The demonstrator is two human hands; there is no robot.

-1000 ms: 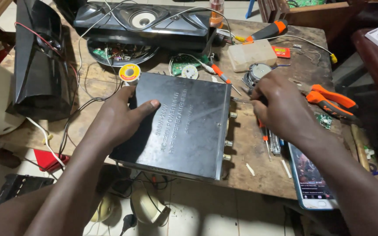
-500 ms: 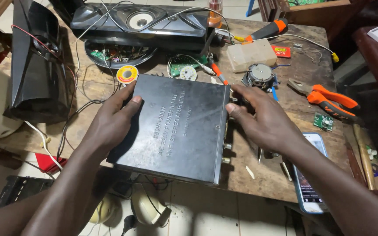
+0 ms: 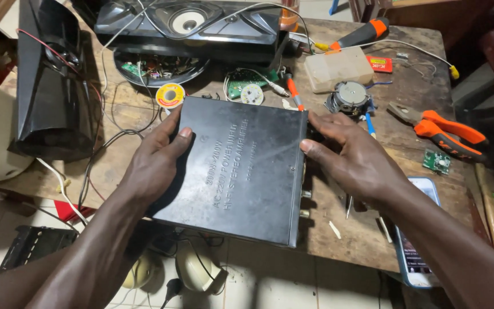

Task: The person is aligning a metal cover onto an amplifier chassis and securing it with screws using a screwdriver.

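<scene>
Amplifier (image 3: pixel 241 171) is gripped at both sides by left hand (image 3: pixel 155 163) and right hand (image 3: pixel 353 160); overhanging edge should be supported.

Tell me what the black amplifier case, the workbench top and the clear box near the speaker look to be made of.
Amplifier case, gripped by the left hand and right hand: likely sheet metal, matte black paint, with crisp folded edges, a screw and stamped lettering.
Workbench top: bare wood, worn and stained, grain and scratches showing.
Clear box: probably frosted translucent plastic, with rounded corners and a cloudy look.
</scene>
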